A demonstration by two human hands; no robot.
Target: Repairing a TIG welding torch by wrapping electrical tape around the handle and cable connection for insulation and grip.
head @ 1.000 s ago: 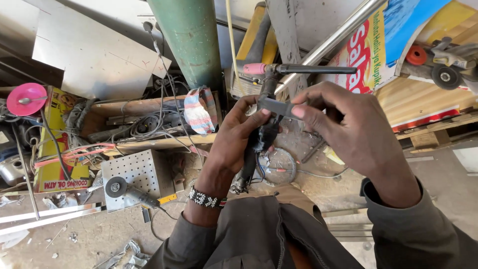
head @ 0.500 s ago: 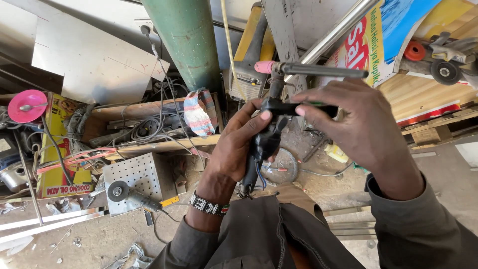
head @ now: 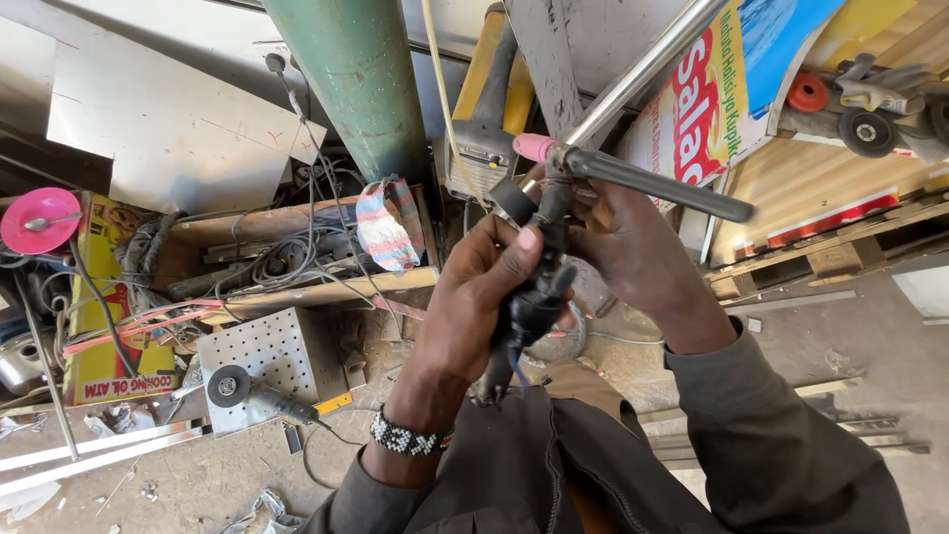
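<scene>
Yellow box (head: 99, 326) lies far left; colourful printed banner (head: 732, 89) leans upper right.

Welding torch (head: 554, 237): dark body, held upright at frame centre, slightly tilted, top toward 12 o'clock. Pink ceramic nozzle (head: 536, 147) at its head, pointing toward 9 o'clock. Long dark back cap (head: 657, 185) runs from the head toward 4 o'clock, free end unsupported. Black wrapped handle section drops toward 7 o'clock, frayed and lumpy, with a blue wire showing near the lower end. Lower tip hidden against dark clothing.
</scene>
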